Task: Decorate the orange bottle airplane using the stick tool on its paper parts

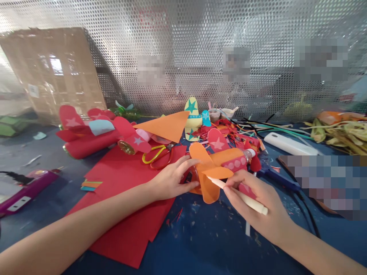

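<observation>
A toy plane (pixel 226 159) made of a plastic bottle and orange and red paper lies on the dark blue table. My left hand (pixel 173 178) grips its left end between thumb and fingers. My right hand (pixel 259 196) is closed around a slim cream-coloured pen (pixel 252 203). The pen's tip touches, or nearly touches, the orange paper beneath the tail piece. Part of the plane's left end is hidden behind my left fingers. Beside my left wrist lie red paper sheets (pixel 126 225), with yellow-and-red-handled scissors (pixel 157 156) just beyond them.
A red toy plane (pixel 94 143) and a yellow one (pixel 192 118) stand farther back, near paper scraps (pixel 229 131). A blue glue gun (pixel 279 178) with a black cord lies right. At left are a purple power strip (pixel 31 191) and a cardboard box (pixel 54 72) against perforated metal.
</observation>
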The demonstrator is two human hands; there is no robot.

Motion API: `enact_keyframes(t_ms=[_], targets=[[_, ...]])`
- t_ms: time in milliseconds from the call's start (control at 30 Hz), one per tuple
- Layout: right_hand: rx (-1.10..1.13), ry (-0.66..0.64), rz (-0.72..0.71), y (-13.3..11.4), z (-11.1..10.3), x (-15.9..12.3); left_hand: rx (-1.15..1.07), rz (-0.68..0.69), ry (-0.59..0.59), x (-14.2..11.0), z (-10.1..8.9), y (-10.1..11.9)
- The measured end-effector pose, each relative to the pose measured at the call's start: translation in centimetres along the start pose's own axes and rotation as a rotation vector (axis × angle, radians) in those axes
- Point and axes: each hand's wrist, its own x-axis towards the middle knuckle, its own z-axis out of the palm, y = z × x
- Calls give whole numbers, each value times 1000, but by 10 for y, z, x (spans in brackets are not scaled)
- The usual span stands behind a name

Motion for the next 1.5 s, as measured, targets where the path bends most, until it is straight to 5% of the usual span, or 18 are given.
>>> enact_keyframes(t_ms=[767, 1500], targets=[[-29, 5, -55, -3, 0, 3, 59, 71, 0, 1, -2, 2], [-9, 4, -16, 0, 1, -1, -2, -10, -20, 3, -2, 3]])
